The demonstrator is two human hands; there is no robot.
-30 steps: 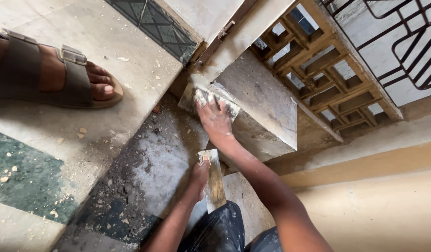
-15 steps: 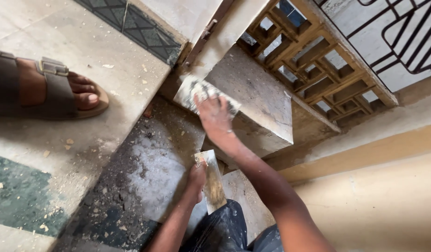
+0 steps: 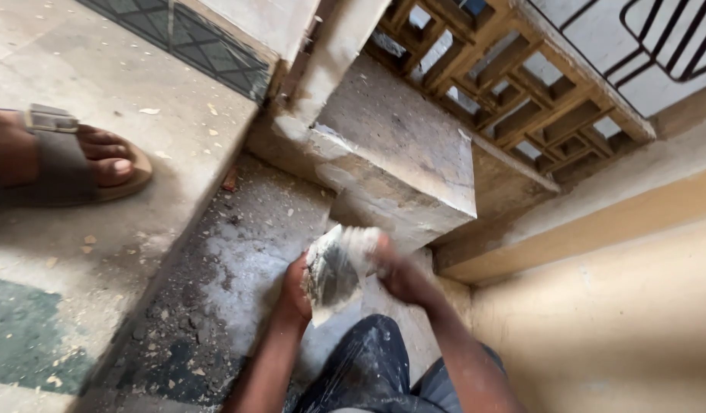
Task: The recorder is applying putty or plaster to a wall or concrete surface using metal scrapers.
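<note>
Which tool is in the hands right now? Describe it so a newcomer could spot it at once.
Start at the grey concrete block below the wooden lattice. Just under its near corner, the left hand and right hand meet above a dark trouser knee. Between them sits a flat putty blade, smeared white and grey, the only metal tool among dusty masonry.

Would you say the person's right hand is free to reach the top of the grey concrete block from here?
Probably yes: the right hand sits just below the concrete block, with nothing between, though it is busy with the plaster-smeared tool.
</note>
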